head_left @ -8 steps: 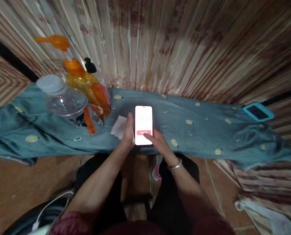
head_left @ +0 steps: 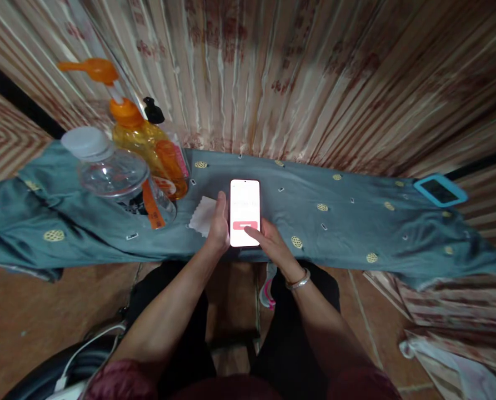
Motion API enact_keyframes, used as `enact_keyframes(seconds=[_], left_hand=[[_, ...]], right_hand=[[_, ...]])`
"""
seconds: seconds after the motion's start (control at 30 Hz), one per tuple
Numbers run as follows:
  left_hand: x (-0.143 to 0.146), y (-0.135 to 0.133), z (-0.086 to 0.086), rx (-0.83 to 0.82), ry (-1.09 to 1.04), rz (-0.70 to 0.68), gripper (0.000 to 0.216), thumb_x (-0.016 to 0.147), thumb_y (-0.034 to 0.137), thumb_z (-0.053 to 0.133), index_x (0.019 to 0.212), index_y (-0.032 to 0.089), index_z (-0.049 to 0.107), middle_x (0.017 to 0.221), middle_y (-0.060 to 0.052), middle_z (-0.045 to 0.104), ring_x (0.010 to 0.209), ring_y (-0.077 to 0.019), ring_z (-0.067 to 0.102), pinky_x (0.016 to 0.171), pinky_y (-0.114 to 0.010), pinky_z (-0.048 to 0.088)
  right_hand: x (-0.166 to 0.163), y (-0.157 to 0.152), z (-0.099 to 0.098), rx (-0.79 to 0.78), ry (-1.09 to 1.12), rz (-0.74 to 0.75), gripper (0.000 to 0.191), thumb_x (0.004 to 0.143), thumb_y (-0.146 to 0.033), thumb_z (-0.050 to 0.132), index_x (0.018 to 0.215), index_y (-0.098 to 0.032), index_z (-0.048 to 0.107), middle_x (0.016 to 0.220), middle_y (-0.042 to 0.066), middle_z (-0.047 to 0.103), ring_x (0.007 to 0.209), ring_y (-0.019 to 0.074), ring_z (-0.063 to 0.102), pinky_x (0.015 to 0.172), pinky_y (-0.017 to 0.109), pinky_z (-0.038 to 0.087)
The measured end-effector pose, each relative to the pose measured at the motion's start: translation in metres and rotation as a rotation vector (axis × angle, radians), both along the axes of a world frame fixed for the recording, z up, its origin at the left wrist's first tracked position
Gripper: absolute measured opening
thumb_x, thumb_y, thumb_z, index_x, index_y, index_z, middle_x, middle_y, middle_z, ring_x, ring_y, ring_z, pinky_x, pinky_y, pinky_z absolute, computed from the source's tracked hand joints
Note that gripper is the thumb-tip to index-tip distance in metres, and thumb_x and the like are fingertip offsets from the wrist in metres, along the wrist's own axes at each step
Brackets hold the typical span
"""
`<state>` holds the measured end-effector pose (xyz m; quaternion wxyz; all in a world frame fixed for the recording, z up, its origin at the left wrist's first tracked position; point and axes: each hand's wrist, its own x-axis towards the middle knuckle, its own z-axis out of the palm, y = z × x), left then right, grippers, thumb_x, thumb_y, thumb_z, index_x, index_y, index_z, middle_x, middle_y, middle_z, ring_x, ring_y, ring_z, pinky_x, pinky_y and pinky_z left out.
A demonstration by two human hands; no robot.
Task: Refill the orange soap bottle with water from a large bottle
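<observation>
fingers of my left hand (head_left: 218, 225) wrap the lit smartphone (head_left: 245, 205); my right hand (head_left: 270, 244) thumbs its red button (head_left: 245, 225), fingers loosely curled.

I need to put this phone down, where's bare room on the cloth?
Free: the teal cloth between the right hand and the blue-cased device. Crowded: left of the phone, with white paper, clear bottle and orange pump bottle.

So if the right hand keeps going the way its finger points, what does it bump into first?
Probably the phone. The right hand points up-left at the lit screen's red bar; its fingertip looks at or just above the glass, though depth is unclear.
</observation>
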<state>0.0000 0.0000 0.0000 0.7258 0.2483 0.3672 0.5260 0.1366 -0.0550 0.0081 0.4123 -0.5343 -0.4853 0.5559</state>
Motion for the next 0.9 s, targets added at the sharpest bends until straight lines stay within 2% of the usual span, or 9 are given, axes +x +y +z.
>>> enact_keyframes(seconds=[0.23,0.37,0.47,0.57,0.67,0.73,0.77,0.83,0.9], left_hand=[[0.001,-0.001,0.006,-0.080,-0.016,0.015,0.088,0.108,0.091,0.050,0.140,0.016,0.083,0.122,-0.016,0.095,0.127,-0.0408,0.089,0.105,-0.048,0.075],[0.001,-0.002,0.008,-0.087,-0.015,0.016,0.087,0.109,0.090,0.050,0.140,0.016,0.083,0.121,-0.016,0.095,0.125,-0.0408,0.090,0.104,-0.048,0.075],[0.001,-0.003,0.010,-0.097,-0.029,0.022,0.085,0.110,0.088,0.049,0.141,0.016,0.083,0.121,-0.016,0.095,0.124,-0.0400,0.090,0.104,-0.048,0.076],[0.002,-0.003,0.011,-0.090,-0.045,0.032,0.083,0.111,0.086,0.052,0.142,0.016,0.083,0.120,-0.016,0.095,0.120,-0.0393,0.091,0.103,-0.049,0.076],[0.002,-0.003,0.013,-0.082,-0.071,0.047,0.081,0.111,0.085,0.055,0.146,0.016,0.080,0.122,-0.016,0.095,0.120,-0.0381,0.091,0.106,-0.048,0.075],[0.003,-0.003,0.014,-0.090,-0.091,0.059,0.079,0.113,0.082,0.053,0.148,0.016,0.078,0.122,-0.015,0.095,0.121,-0.0366,0.091,0.108,-0.047,0.074],[0.003,-0.002,0.015,-0.097,-0.098,0.060,0.078,0.114,0.081,0.052,0.148,0.016,0.078,0.121,-0.014,0.095,0.121,-0.0360,0.091,0.109,-0.047,0.074],[0.002,-0.001,0.015,-0.110,-0.102,0.050,0.076,0.115,0.080,0.050,0.147,0.017,0.078,0.119,-0.014,0.095,0.120,-0.0356,0.091,0.108,-0.048,0.074],[0.001,0.000,0.015,-0.112,-0.104,0.033,0.073,0.117,0.078,0.048,0.144,0.018,0.079,0.118,-0.013,0.094,0.117,-0.0353,0.091,0.107,-0.048,0.074]], right_hand=[[0.000,0.000,0.004,-0.015,0.000,-0.015,0.075,0.076,-0.069,0.082,0.127,-0.015,0.078,0.133,0.021,0.089,0.122,0.0431,0.085,0.108,0.058,0.065],[0.000,0.000,0.003,-0.012,-0.009,-0.008,0.074,0.075,-0.070,0.080,0.127,-0.016,0.076,0.134,0.021,0.089,0.123,0.0426,0.084,0.109,0.057,0.065],[-0.003,-0.001,0.003,0.007,-0.042,-0.031,0.075,0.075,-0.071,0.079,0.126,-0.017,0.072,0.135,0.025,0.087,0.123,0.0453,0.083,0.111,0.061,0.063],[-0.006,-0.003,0.005,0.060,-0.112,-0.093,0.097,0.073,-0.071,0.083,0.144,-0.008,0.063,0.144,0.033,0.080,0.126,0.0502,0.079,0.118,0.069,0.058],[-0.010,-0.005,0.010,0.057,-0.256,-0.132,0.138,0.069,-0.076,0.081,0.171,0.006,0.038,0.157,0.040,0.071,0.136,0.0573,0.075,0.124,0.077,0.053],[-0.013,-0.005,0.014,0.037,-0.351,-0.140,0.153,0.064,-0.078,0.076,0.175,0.015,0.027,0.168,0.044,0.060,0.150,0.0624,0.066,0.131,0.079,0.048],[-0.014,-0.005,0.015,0.040,-0.380,-0.142,0.155,0.062,-0.077,0.075,0.174,0.018,0.026,0.175,0.045,0.052,0.159,0.0628,0.059,0.136,0.078,0.044],[-0.018,-0.005,0.016,0.059,-0.423,-0.141,0.145,0.064,-0.067,0.077,0.172,0.019,0.032,0.185,0.042,0.039,0.172,0.0574,0.045,0.144,0.069,0.037],[-0.021,-0.005,0.015,0.067,-0.484,-0.138,0.129,0.072,-0.049,0.083,0.171,0.018,0.035,0.187,0.039,0.037,0.175,0.0512,0.044,0.146,0.062,0.036]])
